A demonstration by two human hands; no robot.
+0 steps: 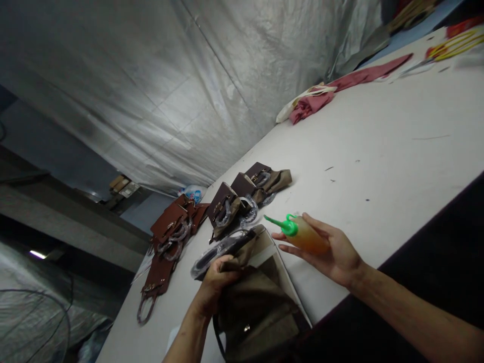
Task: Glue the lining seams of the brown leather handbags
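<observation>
My left hand (217, 282) is closed on the olive-brown fabric of a handbag (260, 302) at the table's near edge. The bag lies tilted, and a plastic-wrapped dark handle (217, 252) shows just beyond my fingers. In my right hand (340, 252) is a squeeze bottle (308, 236) with a green nozzle cap and amber-orange contents. The bottle lies on its side across my palm, its nozzle pointing left above the bag. Thumb and fingers curve around it.
Several dark brown handbags (223, 204) with wrapped handles stand beyond my hands. Reddish-brown bag pieces (168, 227) lie to the left. Pink cloth (312, 107) and yellow-handled scissors (456, 45) lie toward the far right of the white table (385, 166). Silvery sheeting (181, 91) hangs behind.
</observation>
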